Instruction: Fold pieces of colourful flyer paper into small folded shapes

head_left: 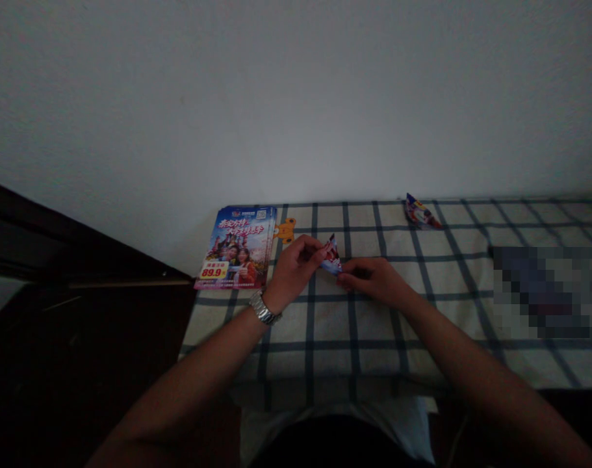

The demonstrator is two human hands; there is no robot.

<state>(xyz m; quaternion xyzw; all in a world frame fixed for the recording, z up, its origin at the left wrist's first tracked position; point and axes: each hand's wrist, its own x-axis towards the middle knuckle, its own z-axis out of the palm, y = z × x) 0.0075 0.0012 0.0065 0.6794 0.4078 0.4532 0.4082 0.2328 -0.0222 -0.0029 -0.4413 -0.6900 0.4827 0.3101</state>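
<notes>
My left hand (pixel 296 268), with a metal watch (pixel 264 307) on its wrist, pinches the top of a small folded piece of printed paper (pixel 331 256) held just above the checked cloth (pixel 373 305). My right hand (pixel 371 279) pinches the same folded paper from below and to the right, knuckles resting on the cloth. Both hands are closed on it.
A stack of colourful flyers (pixel 237 247) lies at the cloth's far left corner, with a small orange shape (pixel 286 230) beside it. A finished folded paper piece (pixel 421 213) sits near the wall. A blurred-out patch (pixel 544 292) lies on the right. Dark furniture (pixel 81 312) stands left.
</notes>
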